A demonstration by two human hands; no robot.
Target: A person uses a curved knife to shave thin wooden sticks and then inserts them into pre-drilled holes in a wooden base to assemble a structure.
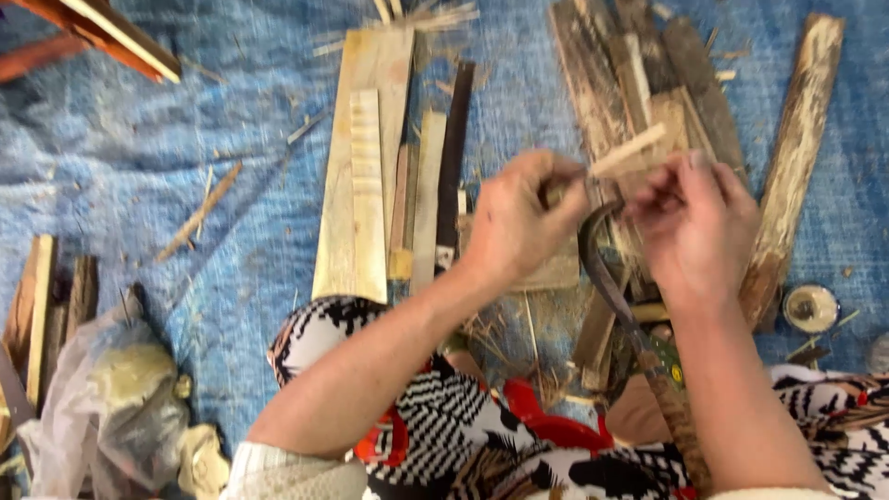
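Observation:
My left hand [515, 218] is closed around the near end of a thin pale wood strip [630, 148] that sticks out to the upper right. My right hand [696, 222] pinches the same strip from the other side, fingers bent, blurred by motion. Between and below the hands stands a curved dark sickle blade [597, 264]; its handle [669, 393] runs down between my knees. My legs wear black-and-white patterned cloth [435, 407].
A blue tarp [167, 157] covers the ground. Pale flat wood slats [366, 176] lie left of my hands, rough dark bark pieces [648, 65] and a long plank [792, 157] lie beyond them. A clear plastic bag [111, 407] sits at lower left, a small round tin [810, 308] at right.

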